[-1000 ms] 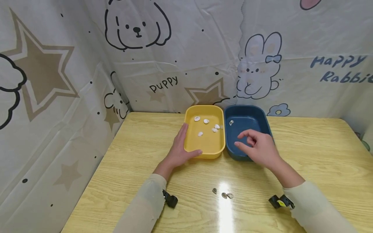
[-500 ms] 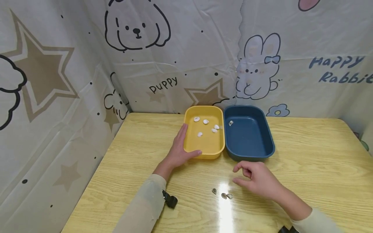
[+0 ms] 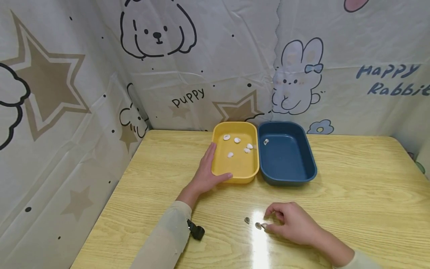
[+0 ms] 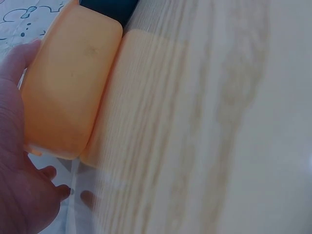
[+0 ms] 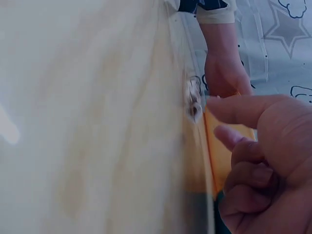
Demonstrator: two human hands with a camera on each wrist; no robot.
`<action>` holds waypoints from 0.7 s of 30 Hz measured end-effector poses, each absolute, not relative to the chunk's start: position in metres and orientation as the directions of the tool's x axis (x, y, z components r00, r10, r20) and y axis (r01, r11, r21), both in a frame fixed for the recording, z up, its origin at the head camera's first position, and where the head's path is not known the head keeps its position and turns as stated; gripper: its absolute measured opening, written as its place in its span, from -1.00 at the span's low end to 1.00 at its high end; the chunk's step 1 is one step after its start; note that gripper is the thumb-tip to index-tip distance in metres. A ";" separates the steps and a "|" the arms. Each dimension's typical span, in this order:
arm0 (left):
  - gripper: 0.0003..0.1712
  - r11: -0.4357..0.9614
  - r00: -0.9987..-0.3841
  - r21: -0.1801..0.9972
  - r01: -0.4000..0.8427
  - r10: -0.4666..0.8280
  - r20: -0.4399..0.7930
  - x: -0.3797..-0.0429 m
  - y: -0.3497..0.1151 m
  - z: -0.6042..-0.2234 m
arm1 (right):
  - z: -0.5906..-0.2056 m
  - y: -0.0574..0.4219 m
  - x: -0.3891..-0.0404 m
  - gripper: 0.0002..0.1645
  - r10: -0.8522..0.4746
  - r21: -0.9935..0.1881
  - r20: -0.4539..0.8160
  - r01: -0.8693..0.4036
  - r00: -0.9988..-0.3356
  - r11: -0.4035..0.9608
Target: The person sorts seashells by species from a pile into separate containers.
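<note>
My left hand [image 3: 205, 175] holds the near left corner of the yellow tray [image 3: 235, 177], fingers along the side and thumb on the front rim. In the left wrist view, the fingertips [image 4: 63, 191] show past the tray's end. Several white seashells [image 3: 230, 154] lie in that tray. My right hand [image 3: 293, 224] is low over the table beside three small brownish seashells [image 3: 258, 225]. Its thumb is at the rightmost shell, partly covering it, with a gap between thumb and index finger. The right wrist view shows the other fingers curled and the shells [image 5: 194, 105] blurred.
A blue tray [image 3: 289, 181] stands against the yellow one's right side, with one small shell [image 3: 266, 142] inside. Behind both hangs a patterned cloth [image 3: 208, 67]. The wooden table [image 3: 356, 186] extends to the right. A black wrist camera [image 3: 196, 229] is on the left sleeve.
My right hand has moved from over the blue tray toward me, down to the shells on the table. The left hand and both trays have stayed in place.
</note>
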State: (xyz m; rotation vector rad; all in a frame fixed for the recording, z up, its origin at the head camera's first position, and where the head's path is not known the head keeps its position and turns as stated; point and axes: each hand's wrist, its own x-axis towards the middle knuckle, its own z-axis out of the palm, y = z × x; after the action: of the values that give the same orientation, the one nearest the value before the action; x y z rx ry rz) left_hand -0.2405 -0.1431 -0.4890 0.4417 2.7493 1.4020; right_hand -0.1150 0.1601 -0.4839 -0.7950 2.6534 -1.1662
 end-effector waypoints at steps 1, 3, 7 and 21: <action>0.38 0.556 -0.960 0.797 0.236 0.260 0.103 -0.241 -0.143 -0.489 | -0.485 0.160 -0.115 -0.74 -0.518 -0.717 0.083 -0.412 -0.851 0.563; 0.38 0.557 -0.961 0.797 0.233 0.259 0.100 -0.241 -0.143 -0.489 | -0.488 0.160 -0.114 -0.75 -0.521 -0.715 0.077 -0.411 -0.850 0.565; 0.39 0.558 -0.961 0.797 0.232 0.260 0.098 -0.241 -0.143 -0.489 | -0.492 0.159 -0.114 -0.75 -0.521 -0.711 0.072 -0.410 -0.850 0.571; 0.38 0.544 -0.959 0.803 0.241 0.260 0.112 -0.240 -0.143 -0.487 | -0.496 0.157 -0.113 -0.83 -0.528 -0.729 0.068 -0.404 -0.846 0.552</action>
State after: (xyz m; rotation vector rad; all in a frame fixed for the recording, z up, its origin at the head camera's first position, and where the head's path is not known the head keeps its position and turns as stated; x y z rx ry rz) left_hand -0.2401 -0.1426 -0.4870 0.4448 2.7426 1.4215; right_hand -0.1125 0.1571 -0.4955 -0.7942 2.6250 -1.1714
